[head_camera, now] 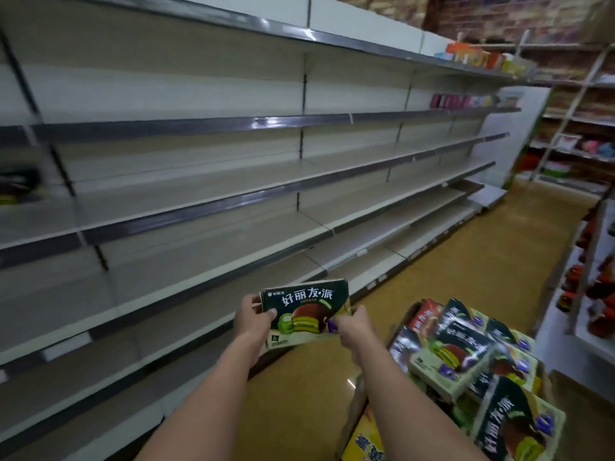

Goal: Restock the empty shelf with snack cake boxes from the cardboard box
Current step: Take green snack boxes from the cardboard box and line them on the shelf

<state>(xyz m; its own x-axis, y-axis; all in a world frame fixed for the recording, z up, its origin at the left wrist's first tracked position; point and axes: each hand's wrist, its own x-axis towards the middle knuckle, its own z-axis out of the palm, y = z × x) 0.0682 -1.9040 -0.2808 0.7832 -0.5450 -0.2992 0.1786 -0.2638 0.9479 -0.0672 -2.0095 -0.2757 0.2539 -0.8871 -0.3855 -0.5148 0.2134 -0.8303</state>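
— Held what?
— One snack box (304,314), green and dark, gripped at both ends: left hand (253,322) curled round its left edge with the thumb on the front, right hand (354,327) pinching the right edge (fingers behind, hidden).
— Held where?
— In the air in front of the shelving (199,181), about level with the lower shelves, touching none of them. Tilted slightly, front face toward the camera.
— And the rest of the stock?
— Piled in the carton (357,424) at lower right, on the floor (449,294) beside the right arm. Mostly green boxes (456,364) heaped at angles, spilling above the rim; one red box (424,316) at the far end of the heap.
— Anything on the shelves?
— Bare along the near run. Further down, some pink packs (449,102) on a middle tier and orange and yellow goods (479,58) on the top tier (too blurred to name). At the far left edge, dark items (18,186) on a shelf, also blurred.
— Beyond that?
— Another rack (572,141) across the aisle end and red goods (599,291) along the right, under a brick wall (515,15).
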